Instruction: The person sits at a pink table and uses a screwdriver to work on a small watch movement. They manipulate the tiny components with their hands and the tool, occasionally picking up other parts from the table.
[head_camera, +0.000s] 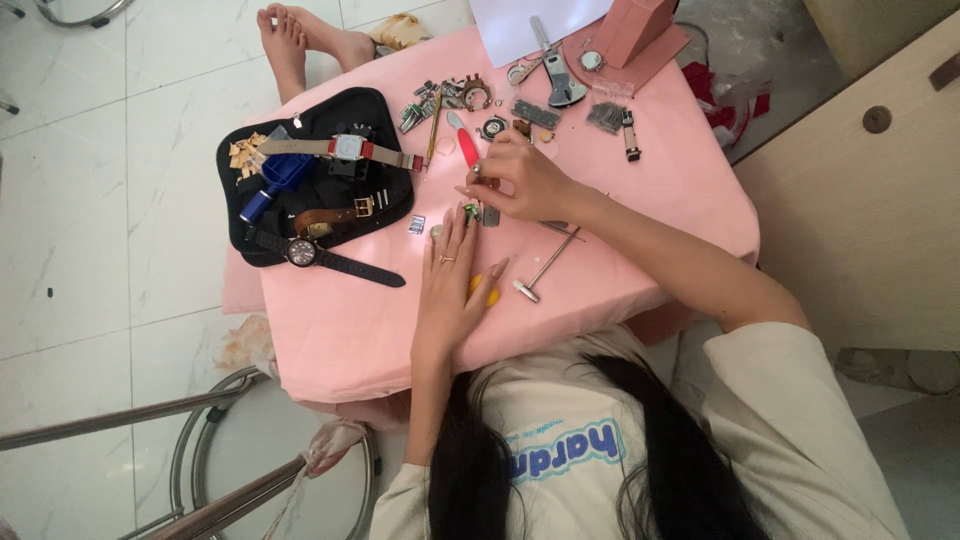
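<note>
Clearly both hands have met over the middle of the pink cloth-covered table (340, 330), and the work sits right between them. The left hand (450, 285) lies flat, fingers spread and pressed to the cloth, its fingertips pinning a tiny green-tinted watch part (470, 211) so it cannot skid; it looks like steadying rather than gripping. The right hand (520, 178) arches above, thumb and forefinger pinched together on a small silvery piece (476, 170), too small for me to name, held just over the pinned part, presumably so it can be lined up from above. Under the left palm a yellow-handled tool (484, 292) peeks out, and just right of that hand lies a slim metal hammer-shaped tool (541, 272), both within easy reach. Beyond the right fingertips rests a red-handled case opener (465, 139), with a scatter of small grey metal links and fittings (440, 100) farther on. To the left of both hands a black fabric tool pouch (240, 170) keeps the bigger items together: I count three watches there, a square-faced one on a red and tan strap (348, 148), a brown leather-strapped one (335, 216), and a round dark-dialled one on a black strap (305, 252), plus one blue plastic holder tool (272, 180).
</note>
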